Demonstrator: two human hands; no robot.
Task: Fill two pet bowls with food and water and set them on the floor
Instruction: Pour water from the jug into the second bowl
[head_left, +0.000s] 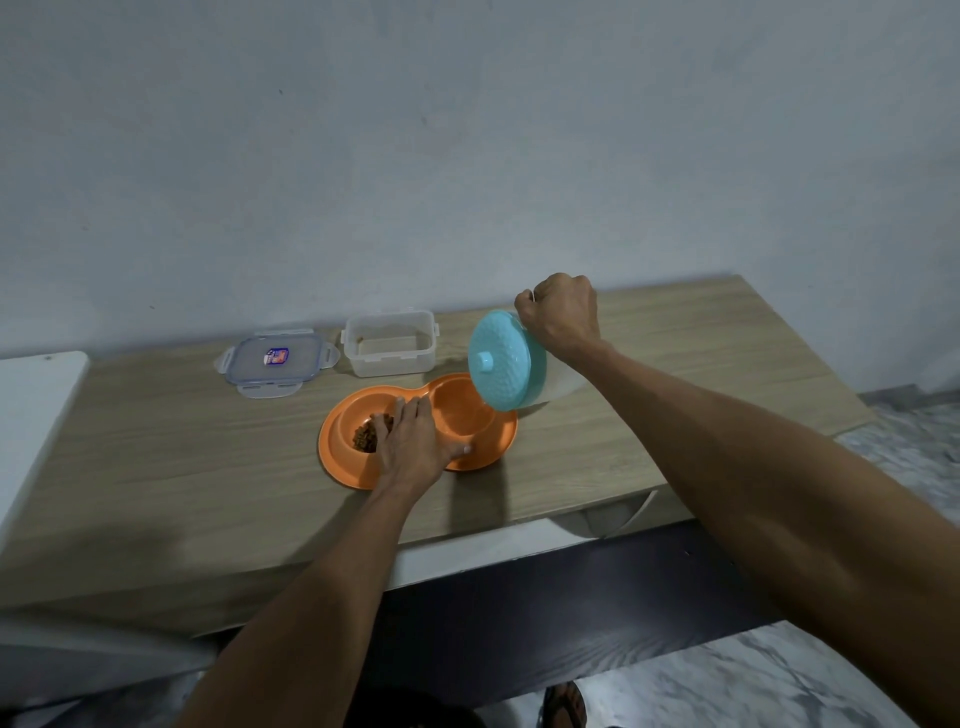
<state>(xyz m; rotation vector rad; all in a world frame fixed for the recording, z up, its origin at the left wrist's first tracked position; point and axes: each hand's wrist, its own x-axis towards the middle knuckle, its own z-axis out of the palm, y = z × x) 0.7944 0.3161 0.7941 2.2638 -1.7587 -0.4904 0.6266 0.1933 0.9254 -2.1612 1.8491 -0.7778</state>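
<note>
We are at the water step. The bowl (505, 437), an orange double dish, sits mid-surface, and its left well already holds kibble (364, 439). Our left hand (413, 448) lies flat across the ridge between the wells, fingers straight and thumb along the near rim, pressing it steady. Our right hand (563, 321) is clenched on the handle side of the teal jug (506, 365), which hangs tilted over the right well with its knobbed top facing us. We cannot make out any stream, nor whether water lies in that well. By our reading the pour is starting or under way. The next move calls for more tilt with the spout kept inside the far rim, then setting the jug upright on the bare surface (156, 441) to the right. After that both hands should take the bowl level by its two ends. The tub (395, 365) and its lid (275, 364) stand far left of the bowl, near the wall, well apart from our arms. The bowl lies near the front edge, so lifting it toward us needs little reach. The floor (779, 675) shows open to the near right, though a foot (566, 701) stands close under the edge, and a full well will slop if we dip.
</note>
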